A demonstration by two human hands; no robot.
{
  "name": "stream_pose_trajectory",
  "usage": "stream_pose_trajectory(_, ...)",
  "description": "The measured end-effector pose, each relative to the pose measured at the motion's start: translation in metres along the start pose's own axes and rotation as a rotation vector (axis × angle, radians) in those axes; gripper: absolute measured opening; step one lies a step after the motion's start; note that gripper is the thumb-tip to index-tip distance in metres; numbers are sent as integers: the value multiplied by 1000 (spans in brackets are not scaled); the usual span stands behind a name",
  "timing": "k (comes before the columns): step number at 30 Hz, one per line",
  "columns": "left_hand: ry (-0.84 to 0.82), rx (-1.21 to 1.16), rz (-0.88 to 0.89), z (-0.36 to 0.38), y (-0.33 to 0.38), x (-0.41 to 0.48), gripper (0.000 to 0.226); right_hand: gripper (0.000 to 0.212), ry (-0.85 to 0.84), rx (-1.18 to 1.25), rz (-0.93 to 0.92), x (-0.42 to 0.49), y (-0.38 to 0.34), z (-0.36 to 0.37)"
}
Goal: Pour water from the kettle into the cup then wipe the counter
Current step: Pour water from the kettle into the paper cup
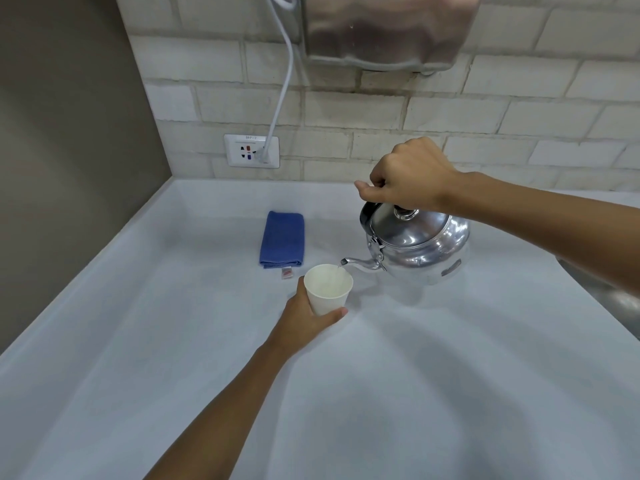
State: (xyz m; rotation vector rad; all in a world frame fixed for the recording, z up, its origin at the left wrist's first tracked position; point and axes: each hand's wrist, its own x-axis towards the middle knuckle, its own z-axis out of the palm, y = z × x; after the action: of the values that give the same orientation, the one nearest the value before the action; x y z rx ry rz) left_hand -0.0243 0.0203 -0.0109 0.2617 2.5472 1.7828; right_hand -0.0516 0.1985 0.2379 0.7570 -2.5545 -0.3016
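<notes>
A shiny metal kettle (420, 245) hangs tilted above the white counter (415, 375), its spout pointing left over a white paper cup (328, 289). A thin stream of water runs from the spout into the cup. My right hand (408, 176) is closed around the kettle's black handle from above. My left hand (304, 323) wraps the cup from the near left side and holds it on the counter. A folded blue cloth (282, 239) lies on the counter behind the cup, touched by neither hand.
A small wrapped packet (286, 273) lies just in front of the cloth. A wall socket (251, 150) with a white cord plugged in sits on the brick wall. A steel appliance (388, 29) hangs above. A sink edge (602, 289) shows at right.
</notes>
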Motion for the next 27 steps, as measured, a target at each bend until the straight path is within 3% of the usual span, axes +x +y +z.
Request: stream_pose_trajectory(27, 2, 4, 5, 1, -1, 2, 84, 53, -16, -64, -52, 3, -1, -9)
